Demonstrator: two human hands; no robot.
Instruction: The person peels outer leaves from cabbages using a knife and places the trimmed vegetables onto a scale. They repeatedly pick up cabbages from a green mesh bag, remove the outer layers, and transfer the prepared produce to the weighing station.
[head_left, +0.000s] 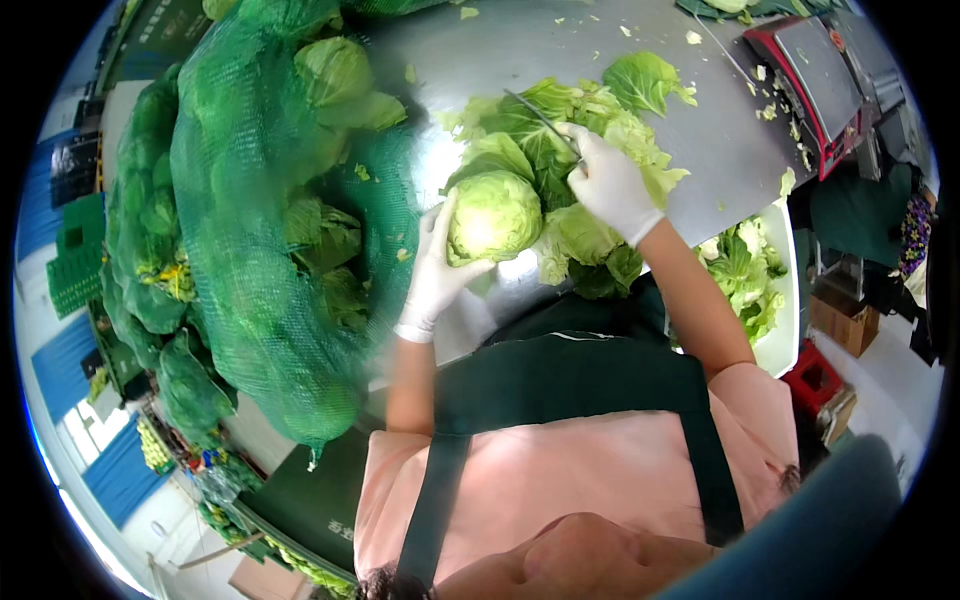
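My left hand (442, 262), in a white glove, holds a round pale green cabbage head (496, 217) from its left side above the metal table. In my gloved right hand (611, 180) is a knife (534, 112), its narrow blade pointing up and left over loose leaves. These cabbage leaves (634, 139) lie heaped behind and right of the head. Below my right hand sit more pale leaves (581, 232). The knife's handle is mostly hidden by my fingers.
A green mesh sack of cabbages (240, 225) lies along the left. At the far right stands a red-edged scale (817, 82). A white bin (784, 300) holding trimmed leaves is by the table's right front edge. Leaf scraps dot the steel table (480, 45).
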